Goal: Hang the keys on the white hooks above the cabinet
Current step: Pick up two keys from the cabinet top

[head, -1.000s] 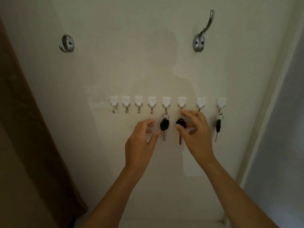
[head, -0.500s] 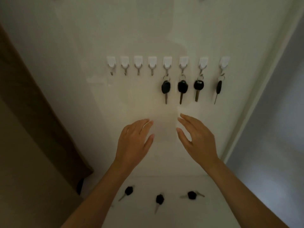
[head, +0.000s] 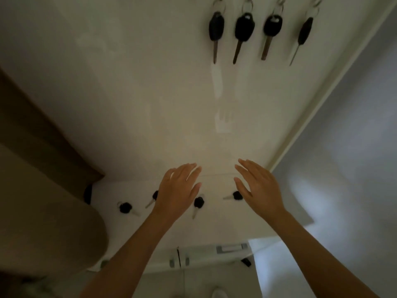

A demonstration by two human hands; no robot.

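Several black-headed keys hang on the wall at the top edge; the leftmost hanging key (head: 216, 29) and the rightmost hanging key (head: 304, 32) frame the row. The white hooks are cut off above the view. On the white cabinet top (head: 225, 224) lie several loose keys: one key at the left (head: 125, 207), one key (head: 153, 197) partly under my left hand, one key in the middle (head: 198, 204) and one key (head: 235, 196) beside my right hand. My left hand (head: 178, 192) and my right hand (head: 256, 186) hover over them, fingers apart, holding nothing.
A brown wooden panel (head: 43, 134) stands at the left, with a beige rounded surface (head: 49, 229) below it. A white door frame (head: 335, 82) runs down the right side. The cabinet's front with metal handles (head: 179, 261) shows below.
My view has tilted down, so the hooks left the top edge and the cabinet top came into view. Both hands dropped from the hanging keys to just above the loose keys.
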